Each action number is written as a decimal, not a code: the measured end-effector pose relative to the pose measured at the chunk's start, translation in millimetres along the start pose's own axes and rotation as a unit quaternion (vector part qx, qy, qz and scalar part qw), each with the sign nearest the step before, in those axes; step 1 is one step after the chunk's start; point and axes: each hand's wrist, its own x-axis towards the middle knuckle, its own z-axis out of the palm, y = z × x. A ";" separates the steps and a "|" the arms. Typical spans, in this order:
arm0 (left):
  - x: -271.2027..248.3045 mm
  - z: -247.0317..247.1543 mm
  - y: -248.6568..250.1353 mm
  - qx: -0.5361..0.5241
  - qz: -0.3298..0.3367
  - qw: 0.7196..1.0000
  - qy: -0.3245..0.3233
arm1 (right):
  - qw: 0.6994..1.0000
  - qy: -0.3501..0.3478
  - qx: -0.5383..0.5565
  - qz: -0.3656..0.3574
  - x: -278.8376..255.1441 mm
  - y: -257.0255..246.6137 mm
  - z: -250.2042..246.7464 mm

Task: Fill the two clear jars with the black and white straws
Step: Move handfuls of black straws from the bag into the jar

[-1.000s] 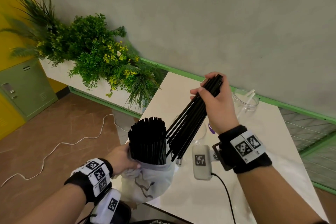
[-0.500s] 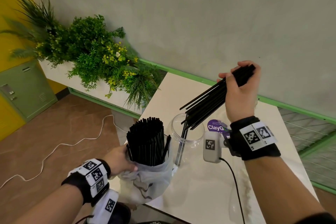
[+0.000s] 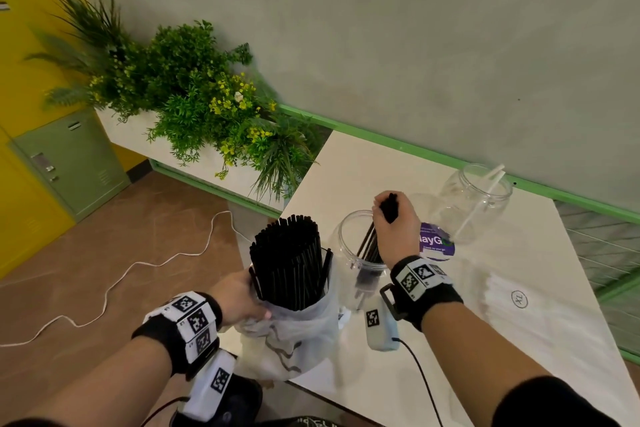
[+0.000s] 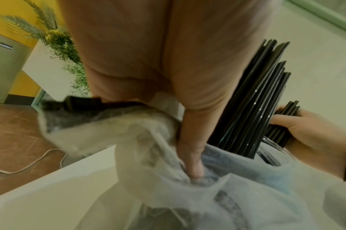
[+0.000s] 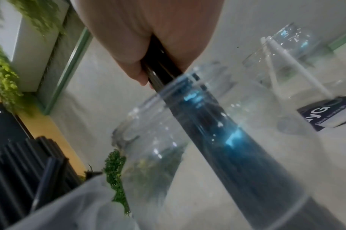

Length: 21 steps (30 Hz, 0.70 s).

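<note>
My right hand (image 3: 393, 229) grips a small bunch of black straws (image 3: 372, 246) that stands inside the near clear jar (image 3: 346, 250); in the right wrist view the bunch of black straws (image 5: 223, 140) runs down through the jar (image 5: 148, 155) to its bottom. My left hand (image 3: 239, 295) holds the neck of a white plastic bag (image 3: 294, 333) with a thick bundle of black straws (image 3: 287, 263) upright in it. In the left wrist view my fingers (image 4: 192, 155) press into the bag (image 4: 168, 186). A second clear jar (image 3: 474, 204) at the back holds a white straw (image 3: 481, 204).
A white packet (image 3: 526, 308) marked XL lies on the white table (image 3: 363, 170) at the right. A purple-labelled lid (image 3: 434, 243) sits between the jars. A planter with greenery (image 3: 194, 100) stands left of the table. A white cable (image 3: 121, 274) trails on the floor.
My right hand has swung the bunch of black straws from tilted high above the table down into the near jar. The left hand has stayed on the bag.
</note>
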 end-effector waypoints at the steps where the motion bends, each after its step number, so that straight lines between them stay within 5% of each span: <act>1: -0.3 -0.7 -0.2 0.005 0.001 1.000 -0.001 | 1.000 -0.008 -0.023 -0.002 -1.3 4.4 0.6; 9: 0.2 -1.7 0.4 0.024 0.008 1.000 -0.006 | 0.985 -0.007 -0.151 -0.080 11.7 19.1 -8.5; 21: 1.7 -1.9 1.8 0.028 0.007 0.999 -0.015 | 0.960 -0.127 -0.198 -0.151 30.6 20.3 -17.5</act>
